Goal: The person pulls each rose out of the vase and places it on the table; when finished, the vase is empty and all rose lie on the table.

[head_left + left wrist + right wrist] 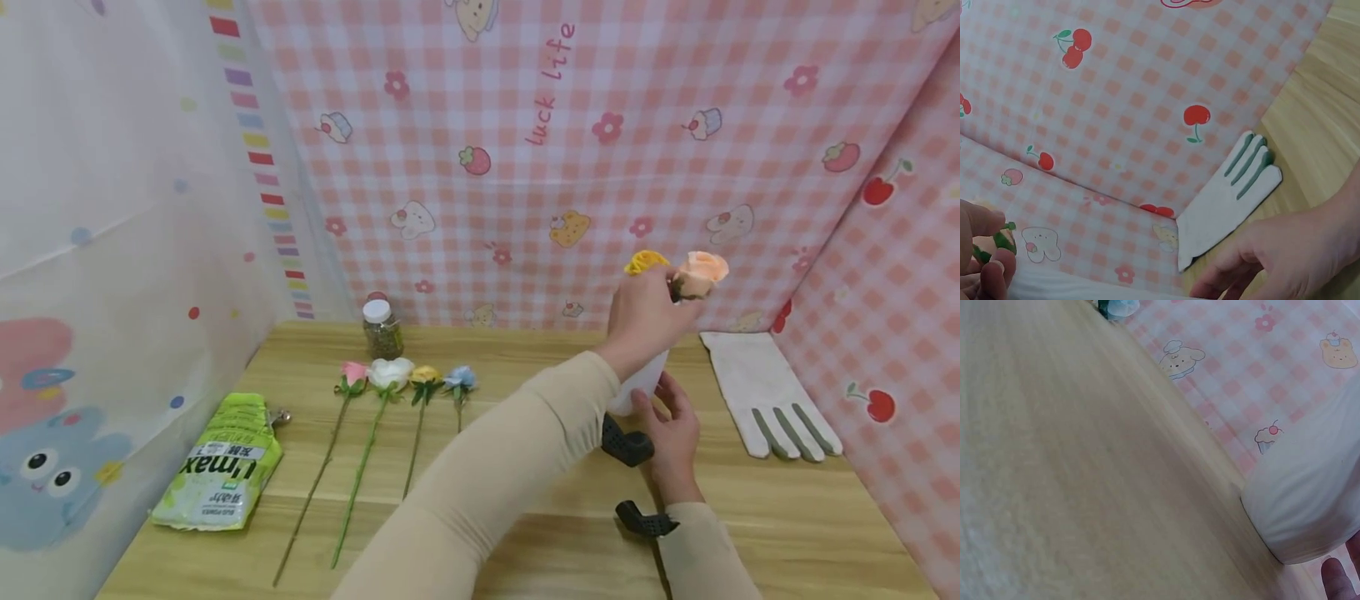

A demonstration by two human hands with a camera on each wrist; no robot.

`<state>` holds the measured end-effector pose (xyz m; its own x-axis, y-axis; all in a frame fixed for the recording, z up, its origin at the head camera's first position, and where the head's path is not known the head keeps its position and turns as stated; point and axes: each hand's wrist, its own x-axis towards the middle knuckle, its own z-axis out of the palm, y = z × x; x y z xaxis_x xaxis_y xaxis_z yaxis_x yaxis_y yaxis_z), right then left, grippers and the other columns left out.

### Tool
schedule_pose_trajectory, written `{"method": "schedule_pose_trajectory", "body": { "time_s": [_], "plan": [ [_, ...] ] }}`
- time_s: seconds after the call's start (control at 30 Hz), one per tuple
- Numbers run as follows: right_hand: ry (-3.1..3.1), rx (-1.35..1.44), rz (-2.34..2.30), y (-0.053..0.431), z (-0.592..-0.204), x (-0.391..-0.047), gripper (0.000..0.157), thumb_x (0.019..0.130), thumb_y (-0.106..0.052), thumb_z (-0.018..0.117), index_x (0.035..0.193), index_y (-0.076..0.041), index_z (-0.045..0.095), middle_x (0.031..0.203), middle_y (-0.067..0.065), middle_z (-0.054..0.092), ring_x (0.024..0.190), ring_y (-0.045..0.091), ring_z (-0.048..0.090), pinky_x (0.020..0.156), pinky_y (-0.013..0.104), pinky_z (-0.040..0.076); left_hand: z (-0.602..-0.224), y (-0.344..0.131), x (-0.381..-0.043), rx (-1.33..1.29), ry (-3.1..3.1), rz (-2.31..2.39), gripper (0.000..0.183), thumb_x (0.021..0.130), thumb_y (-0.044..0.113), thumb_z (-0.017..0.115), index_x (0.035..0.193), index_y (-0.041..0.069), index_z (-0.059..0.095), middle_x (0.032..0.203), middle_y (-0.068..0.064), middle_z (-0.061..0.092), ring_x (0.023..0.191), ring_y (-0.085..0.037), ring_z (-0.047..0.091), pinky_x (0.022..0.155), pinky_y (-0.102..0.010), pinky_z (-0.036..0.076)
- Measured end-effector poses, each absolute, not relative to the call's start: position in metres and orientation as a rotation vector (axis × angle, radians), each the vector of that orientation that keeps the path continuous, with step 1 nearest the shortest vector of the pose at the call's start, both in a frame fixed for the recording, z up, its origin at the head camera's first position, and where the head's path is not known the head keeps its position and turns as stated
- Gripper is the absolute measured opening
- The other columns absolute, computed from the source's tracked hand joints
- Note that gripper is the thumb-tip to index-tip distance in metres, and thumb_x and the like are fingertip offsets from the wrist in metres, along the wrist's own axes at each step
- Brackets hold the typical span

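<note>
My left hand [647, 315] pinches a peach artificial rose [703, 270] just under its head, above a white vase [645, 385]. In the left wrist view its fingertips close around the rose's green sepals [1004, 242]. A yellow rose [645, 262] shows behind that hand; its stem is hidden. Low on the vase, my right hand [672, 437] holds the side with thumb and fingers. The right wrist view shows the ribbed vase [1310, 487] standing on the table with fingertips at its base. Whether the peach rose's stem is inside the vase cannot be seen.
Pink [353, 375], white [391, 373], yellow [425, 377] and blue [460, 378] artificial flowers lie side by side on the wooden table [540, 550]. A white-lidded jar [383, 332] stands behind. A green bag [222, 467] lies left, a white-and-grey glove [767, 392] right. Patterned cloth walls enclose the table.
</note>
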<state>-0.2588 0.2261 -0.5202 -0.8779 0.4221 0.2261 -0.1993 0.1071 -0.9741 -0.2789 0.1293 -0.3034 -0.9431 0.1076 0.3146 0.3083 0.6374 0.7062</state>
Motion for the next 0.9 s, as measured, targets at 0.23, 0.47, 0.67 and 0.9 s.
{"method": "schedule_pose_trajectory", "body": {
  "time_s": [0.23, 0.47, 0.67, 0.9],
  "plan": [
    [-2.002, -0.223, 1.774, 0.226, -0.526, -0.257, 0.055, 0.087, -0.031, 0.072, 0.137, -0.017, 0.054, 0.131, 0.006, 0.056, 0.117, 0.016, 0.051, 0.092, 0.022, 0.047, -0.311, 0.134, -0.273, -0.291, -2.638, -1.377, 0.045, 0.084, 0.039, 0.072, 0.122, 0.029, 0.051, 0.096, 0.013, 0.063, 0.072, -0.003, 0.055, 0.059, -0.021, 0.045],
    [-2.028, -0.206, 1.775, 0.228, -0.531, -0.260, 0.056, 0.088, -0.029, 0.072, 0.138, -0.016, 0.052, 0.134, 0.006, 0.054, 0.122, 0.019, 0.050, 0.100, 0.037, 0.044, -0.318, 0.132, -0.278, -0.320, -2.582, -1.383, 0.047, 0.084, 0.027, 0.075, 0.125, 0.022, 0.051, 0.107, 0.007, 0.065, 0.085, -0.003, 0.059, 0.065, -0.017, 0.048],
    [-2.054, -0.158, 1.759, 0.231, -0.528, -0.262, 0.059, 0.086, -0.028, 0.074, 0.139, -0.015, 0.051, 0.134, 0.007, 0.055, 0.121, 0.020, 0.051, 0.096, 0.030, 0.047, -0.317, 0.126, -0.287, -0.350, -2.543, -1.314, 0.039, 0.085, 0.018, 0.074, 0.121, 0.019, 0.060, 0.107, 0.008, 0.068, 0.091, -0.003, 0.063, 0.073, -0.014, 0.050],
    [-2.093, -0.119, 1.729, 0.229, -0.506, -0.251, 0.062, 0.086, -0.026, 0.073, 0.141, -0.012, 0.047, 0.134, 0.011, 0.052, 0.121, 0.021, 0.048, 0.100, 0.042, 0.043, -0.315, 0.126, -0.290, -0.376, -2.519, -1.271, 0.028, 0.087, 0.012, 0.070, 0.114, 0.019, 0.066, 0.099, 0.011, 0.069, 0.085, 0.001, 0.061, 0.070, -0.011, 0.047]
  ]
}}
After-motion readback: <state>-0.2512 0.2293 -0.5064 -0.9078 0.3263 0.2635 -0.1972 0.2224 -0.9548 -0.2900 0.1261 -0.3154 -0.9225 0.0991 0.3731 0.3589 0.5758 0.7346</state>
